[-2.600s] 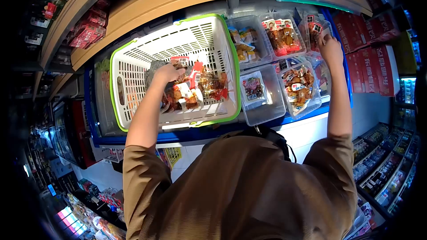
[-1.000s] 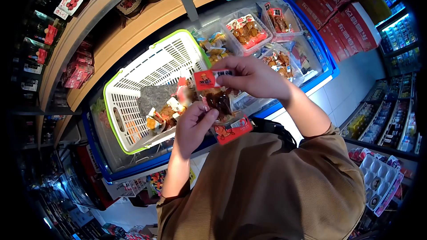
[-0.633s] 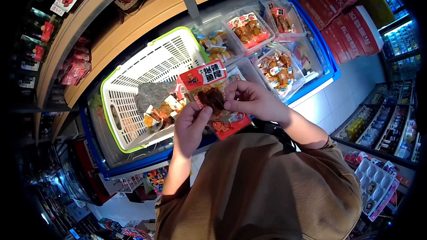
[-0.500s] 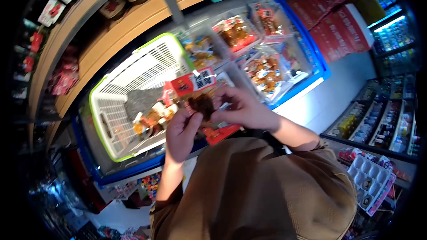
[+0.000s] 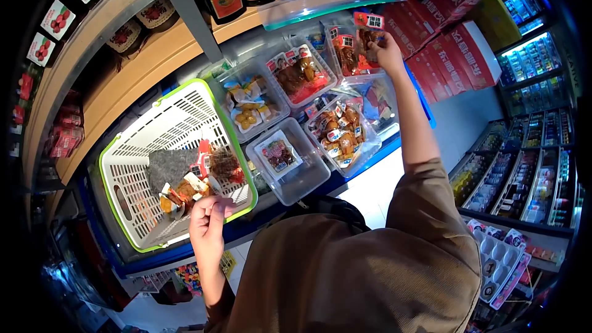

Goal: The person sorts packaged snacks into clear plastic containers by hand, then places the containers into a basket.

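Observation:
My right hand (image 5: 390,55) reaches to the far right and grips a red-topped snack packet (image 5: 370,38) with brown food inside, over a clear bin (image 5: 356,74) of similar packets. My left hand (image 5: 208,222) is at the near right rim of a white shopping basket (image 5: 166,126) with a lime-green edge. Its fingers are curled and pressed together, with nothing visible in them. Inside the basket are a dark grey flat item (image 5: 176,169), a brown packet with red and white print (image 5: 225,165) and several small wrapped snacks (image 5: 185,192).
Clear bins hold packaged snacks, among them one with wrapped brown pieces (image 5: 339,135) and a nearer one (image 5: 302,179) with a single white-edged pack. Bottles (image 5: 225,0) line the shelf behind. Red cartons (image 5: 456,55) are stacked at right, near drink shelves (image 5: 518,160).
Both hands were together at a red-topped packet in front of the basket. My right hand is now far right with a red-topped packet; my left has moved left and down to the basket rim.

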Demonstrator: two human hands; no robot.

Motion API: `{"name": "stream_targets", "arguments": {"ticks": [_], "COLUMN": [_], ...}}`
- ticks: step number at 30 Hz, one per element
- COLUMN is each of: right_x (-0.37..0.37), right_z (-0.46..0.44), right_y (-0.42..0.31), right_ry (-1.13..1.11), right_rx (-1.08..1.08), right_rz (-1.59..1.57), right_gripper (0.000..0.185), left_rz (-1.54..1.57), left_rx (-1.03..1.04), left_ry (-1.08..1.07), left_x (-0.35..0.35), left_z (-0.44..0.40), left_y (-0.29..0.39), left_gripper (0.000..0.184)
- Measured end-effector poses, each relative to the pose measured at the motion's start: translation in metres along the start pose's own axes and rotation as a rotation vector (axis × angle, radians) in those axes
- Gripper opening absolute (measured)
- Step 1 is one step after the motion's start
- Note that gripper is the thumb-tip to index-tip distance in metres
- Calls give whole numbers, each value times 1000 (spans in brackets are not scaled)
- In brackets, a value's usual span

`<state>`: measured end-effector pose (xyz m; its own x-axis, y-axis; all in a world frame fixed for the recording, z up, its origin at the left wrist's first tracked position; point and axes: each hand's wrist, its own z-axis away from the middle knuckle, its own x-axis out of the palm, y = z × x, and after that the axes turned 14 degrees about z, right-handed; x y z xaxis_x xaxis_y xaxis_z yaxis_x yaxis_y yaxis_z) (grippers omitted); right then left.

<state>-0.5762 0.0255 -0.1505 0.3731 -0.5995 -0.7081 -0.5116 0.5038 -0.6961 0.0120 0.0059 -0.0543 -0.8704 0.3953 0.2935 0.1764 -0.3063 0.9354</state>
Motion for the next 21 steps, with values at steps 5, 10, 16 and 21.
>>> {"name": "stream_targets", "arguments": {"ticks": [5, 10, 16, 21], "right_x": [40, 29, 40, 45], "right_z": [-22, -18, -1, 7], "right_y": [33, 4, 3, 14], "right_ry": [-98, -286, -37, -47], "right_rx": [21, 87, 83, -285], "right_rz": [367, 799, 1000, 851], "right_gripper": [41, 42, 45, 45], "left_rz": [-24, -39, -171, -317], "left_rx": [-44, -39, -31, 44], "left_ry": [94, 126, 105, 90], "left_x": [1, -4, -17, -46], "left_z": [6, 10, 4, -3], "left_y": [3, 14, 31, 49], "left_gripper": [19, 19, 19, 22]}}
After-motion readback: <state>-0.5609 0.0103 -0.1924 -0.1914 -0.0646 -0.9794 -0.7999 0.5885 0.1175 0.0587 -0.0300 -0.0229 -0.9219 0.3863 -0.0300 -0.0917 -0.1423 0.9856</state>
